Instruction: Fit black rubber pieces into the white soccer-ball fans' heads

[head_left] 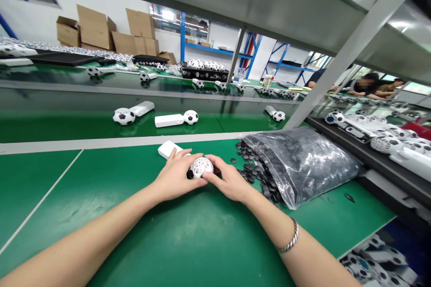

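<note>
My left hand [177, 175] grips a white handheld device with a rectangular body [168, 149] that runs back from under my fingers toward the far side of the belt. Its round end is a white lattice ball shell [201, 167] patterned like a football, partly covered by both hands. My right hand [229, 178] presses on the side of that shell, fingers curved around it. Just right of this hand lie loose black hexagonal pieces [251, 168], spilling from a clear plastic bag [299, 166] full of them.
The green belt surface [188, 242] runs under my arms. Farther along it lie several white football-headed devices [177, 119]. A black shelf [336, 143] at right holds more, and a grey metal strut [353, 40] crosses overhead. A co-worker [367, 85] sits at far right, with cardboard boxes [96, 29] at the back.
</note>
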{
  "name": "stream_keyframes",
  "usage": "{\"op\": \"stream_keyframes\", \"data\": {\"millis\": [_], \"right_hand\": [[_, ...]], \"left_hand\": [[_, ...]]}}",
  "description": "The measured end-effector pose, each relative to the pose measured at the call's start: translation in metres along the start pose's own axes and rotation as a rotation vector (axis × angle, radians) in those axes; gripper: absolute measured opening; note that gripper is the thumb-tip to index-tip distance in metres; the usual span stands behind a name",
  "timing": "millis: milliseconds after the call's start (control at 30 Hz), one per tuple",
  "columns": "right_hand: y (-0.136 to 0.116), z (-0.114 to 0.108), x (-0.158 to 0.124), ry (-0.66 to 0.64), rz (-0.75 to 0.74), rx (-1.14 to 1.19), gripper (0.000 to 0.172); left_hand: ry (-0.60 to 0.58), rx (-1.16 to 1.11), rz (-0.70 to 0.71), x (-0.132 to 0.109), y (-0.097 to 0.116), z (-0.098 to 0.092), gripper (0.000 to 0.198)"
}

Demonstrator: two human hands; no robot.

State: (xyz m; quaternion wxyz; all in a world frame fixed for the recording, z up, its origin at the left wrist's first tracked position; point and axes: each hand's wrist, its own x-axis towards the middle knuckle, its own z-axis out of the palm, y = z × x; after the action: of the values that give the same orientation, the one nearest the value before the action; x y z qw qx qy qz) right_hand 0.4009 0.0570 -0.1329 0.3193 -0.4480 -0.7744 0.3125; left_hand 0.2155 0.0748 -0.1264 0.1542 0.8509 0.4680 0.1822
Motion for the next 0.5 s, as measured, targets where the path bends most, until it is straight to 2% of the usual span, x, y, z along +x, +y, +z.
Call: {"op": "stream_keyframes", "data": {"millis": [67,167,233,300,433,500], "right_hand": [[-0.002,0.001,-0.001,-0.036,0.002,-0.015,0.040],[-0.005,0.004,0.000,-0.012,-0.004,-0.022,0.038],[-0.002,0.005,0.002,-0.015,-0.003,0.024,0.039],[0.005,0.000,0.007,0.011,0.017,0.021,0.032],[0.025,-0.024,0.012,0.259,0.139,-0.336,0.025],[0.034,-0.037,0.011,0.323,0.257,-0.496,0.021]], "left_hand": [[0.005,-0.018,-0.010,0.001,0.002,-0.002,0.062],[0.015,-0.048,-0.030,0.001,0.005,-0.004,0.061],[0.014,-0.062,-0.033,0.001,0.004,-0.003,0.061],[0.000,-0.066,-0.017,0.000,0.002,-0.001,0.062],[0.008,-0.034,0.015,-0.002,-0.001,0.006,0.074],[0.009,-0.028,0.028,-0.003,-0.002,0.005,0.072]]}}
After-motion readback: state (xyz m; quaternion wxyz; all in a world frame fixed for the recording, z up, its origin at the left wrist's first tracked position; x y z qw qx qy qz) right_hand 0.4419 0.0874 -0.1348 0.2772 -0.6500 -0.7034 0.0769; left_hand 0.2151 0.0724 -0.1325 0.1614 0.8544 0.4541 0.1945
